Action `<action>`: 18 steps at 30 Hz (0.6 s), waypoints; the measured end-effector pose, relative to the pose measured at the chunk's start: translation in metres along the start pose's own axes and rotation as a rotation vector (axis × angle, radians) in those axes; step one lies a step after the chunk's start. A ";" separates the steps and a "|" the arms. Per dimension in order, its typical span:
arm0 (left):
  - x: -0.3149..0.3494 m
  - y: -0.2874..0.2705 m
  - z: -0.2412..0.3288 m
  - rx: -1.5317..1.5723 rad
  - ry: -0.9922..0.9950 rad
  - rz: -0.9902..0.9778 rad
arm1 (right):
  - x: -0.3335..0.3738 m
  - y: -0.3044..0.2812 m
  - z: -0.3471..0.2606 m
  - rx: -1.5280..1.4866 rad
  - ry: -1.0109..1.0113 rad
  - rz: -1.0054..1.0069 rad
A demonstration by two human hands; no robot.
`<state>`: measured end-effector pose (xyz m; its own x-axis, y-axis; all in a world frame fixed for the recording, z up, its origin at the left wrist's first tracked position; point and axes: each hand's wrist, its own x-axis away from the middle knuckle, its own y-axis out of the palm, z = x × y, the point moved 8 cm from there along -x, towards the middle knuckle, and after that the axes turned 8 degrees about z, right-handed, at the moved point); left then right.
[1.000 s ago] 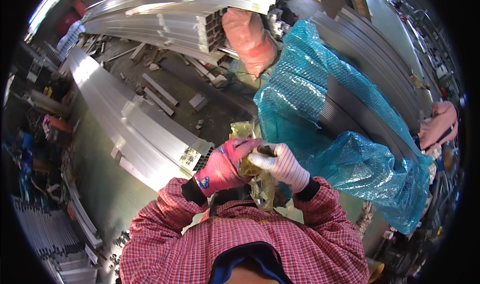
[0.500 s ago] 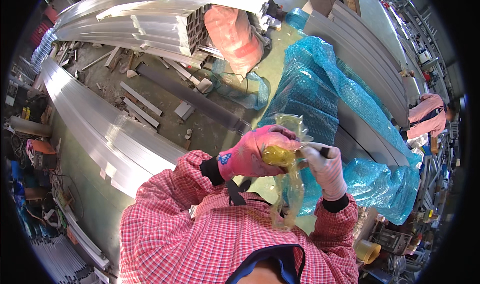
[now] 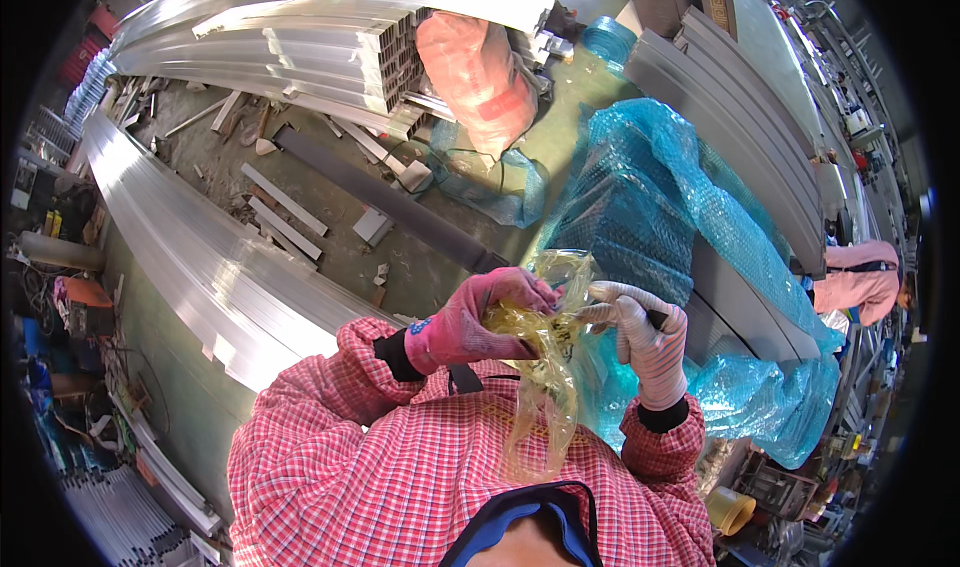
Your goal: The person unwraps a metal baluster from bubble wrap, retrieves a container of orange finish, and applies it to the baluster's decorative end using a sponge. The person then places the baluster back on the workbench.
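My left hand, in a pink glove, is closed around a crumpled sheet of clear yellowish plastic film. Some of the film sticks up above the fingers, and a long loose part hangs down in front of my checked jacket. Small dark spots show in the middle of it; what they are I cannot make out. On the film's right side, my right hand, in a white striped glove, pinches its edge between thumb and forefinger. The other fingers of that hand are curled.
Blue bubble wrap drapes over grey metal profiles on the right. Long silvery profiles lie to the left, with more stacked behind. A stuffed orange sack stands by that stack. A co-worker in pink bends at far right.
Both hands have come slightly lower, the left also moving left. The film is more spread out between them, and my right fingers have shifted along its edge.
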<state>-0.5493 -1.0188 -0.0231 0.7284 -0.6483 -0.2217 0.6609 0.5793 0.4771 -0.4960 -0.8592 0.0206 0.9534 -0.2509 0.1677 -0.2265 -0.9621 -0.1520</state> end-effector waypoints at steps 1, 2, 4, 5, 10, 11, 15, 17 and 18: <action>-0.004 -0.008 0.001 -0.039 -0.036 0.000 | -0.008 0.005 -0.002 0.057 -0.002 -0.017; -0.009 -0.017 0.002 -0.079 -0.073 -0.001 | -0.017 0.008 -0.009 0.114 -0.079 0.043; -0.016 -0.040 -0.002 -0.190 -0.185 0.001 | -0.038 0.019 -0.027 0.231 -0.241 0.160; -0.014 -0.060 -0.004 -0.298 -0.267 -0.004 | -0.042 0.006 -0.054 0.748 -0.769 0.340; 0.002 -0.241 -0.017 -0.261 -0.352 0.730 | -0.092 -0.061 -0.058 0.238 -0.445 0.695; 0.003 -0.277 -0.007 -0.600 -0.289 0.910 | -0.106 -0.023 -0.064 0.305 -0.433 0.619; -0.028 -0.336 -0.011 -0.486 -0.179 1.021 | -0.175 0.188 -0.050 0.717 -0.580 -0.061; -0.036 -0.346 -0.007 -0.580 -0.064 0.964 | -0.217 0.223 -0.015 0.741 -0.459 -0.081; -0.041 -0.350 -0.005 -0.368 -0.122 0.933 | -0.237 0.228 0.010 0.755 -0.327 -0.117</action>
<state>-0.8095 -1.1930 -0.1852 0.9729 0.1077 0.2048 -0.1338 0.9839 0.1186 -0.7720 -1.0181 -0.0634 0.9987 0.0017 -0.0510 -0.0390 -0.6204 -0.7833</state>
